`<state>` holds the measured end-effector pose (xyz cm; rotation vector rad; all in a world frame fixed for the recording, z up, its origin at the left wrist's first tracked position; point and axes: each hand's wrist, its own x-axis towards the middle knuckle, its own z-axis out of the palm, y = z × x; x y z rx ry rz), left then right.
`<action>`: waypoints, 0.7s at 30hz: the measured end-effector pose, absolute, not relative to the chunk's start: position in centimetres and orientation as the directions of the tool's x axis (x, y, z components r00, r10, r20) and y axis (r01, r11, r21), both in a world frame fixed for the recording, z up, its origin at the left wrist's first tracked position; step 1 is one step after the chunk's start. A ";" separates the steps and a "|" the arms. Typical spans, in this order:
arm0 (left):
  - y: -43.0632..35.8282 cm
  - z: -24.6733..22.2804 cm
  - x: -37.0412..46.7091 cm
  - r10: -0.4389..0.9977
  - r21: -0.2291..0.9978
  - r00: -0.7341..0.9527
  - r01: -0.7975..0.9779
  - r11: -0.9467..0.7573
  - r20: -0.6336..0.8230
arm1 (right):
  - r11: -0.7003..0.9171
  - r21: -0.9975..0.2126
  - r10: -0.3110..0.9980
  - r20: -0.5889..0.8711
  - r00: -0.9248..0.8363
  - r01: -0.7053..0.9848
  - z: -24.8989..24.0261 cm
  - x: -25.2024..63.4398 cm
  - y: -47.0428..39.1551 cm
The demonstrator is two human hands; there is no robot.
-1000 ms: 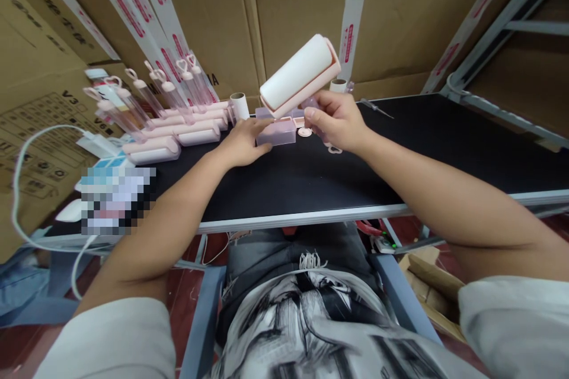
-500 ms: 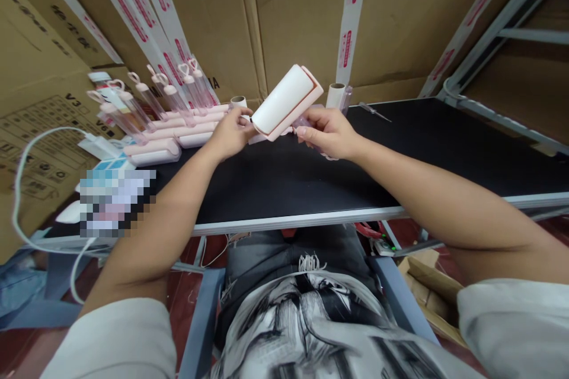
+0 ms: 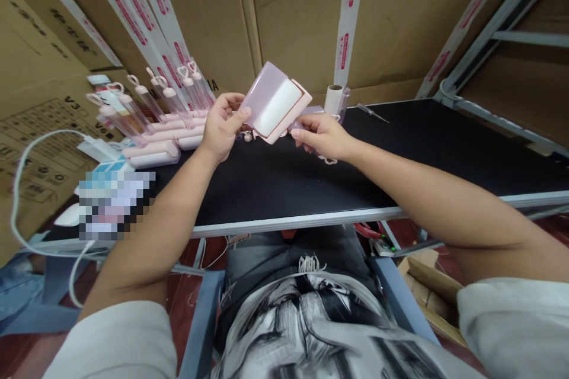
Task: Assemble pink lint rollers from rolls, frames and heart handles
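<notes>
My right hand (image 3: 323, 137) is closed around the clear handle of a lint roller (image 3: 287, 108), whose white roll sits tilted in a pale pink holder above the table. My left hand (image 3: 223, 123) grips a translucent purplish cover (image 3: 265, 90) between thumb and fingers. The cover lies against the left side of the white roll; whether it is hooked on cannot be made out. A heart-shaped pink handle end (image 3: 329, 160) shows below my right hand. Small pink pieces (image 3: 248, 137) lie on the table behind the roller, partly hidden.
Several finished-looking pink lint rollers (image 3: 153, 153) lie at the left with handles upright. A white paper roll (image 3: 333, 98) stands behind my right hand, beside a screwdriver (image 3: 372, 113). Near the left edge are a power strip (image 3: 106, 164) and a white cable (image 3: 16, 201). Cardboard (image 3: 297, 23) backs the black table (image 3: 288, 189).
My left hand now holds the purplish cover and has brought it against the roll. The roller has shifted slightly left and down in my right hand.
</notes>
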<state>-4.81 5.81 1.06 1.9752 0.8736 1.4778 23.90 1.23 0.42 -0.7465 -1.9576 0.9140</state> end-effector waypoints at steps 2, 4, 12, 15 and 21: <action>5.7 1.1 -4.7 0.741 0.719 0.198 0.183 -0.671 0.642 | 0.550 -0.820 0.766 0.419 -0.488 0.158 0.4 23.8 1.1; 5.5 1.3 -4.7 0.735 0.713 0.211 0.179 -0.677 0.645 | 0.542 -0.826 0.769 0.413 -0.489 0.154 0.4 23.7 1.1; 4.7 2.1 -4.7 0.687 0.659 0.294 0.202 -0.724 0.665 | 0.542 -0.820 0.779 0.410 -0.475 0.181 0.2 23.8 1.4; 4.8 2.0 -4.9 0.671 0.640 0.321 0.212 -0.739 0.668 | 0.546 -0.817 0.777 0.414 -0.474 0.183 0.2 23.8 1.3; 5.5 1.8 -5.6 0.628 0.606 0.347 0.187 -0.774 0.696 | 0.605 -0.777 0.746 0.476 -0.465 0.175 -0.2 23.6 1.4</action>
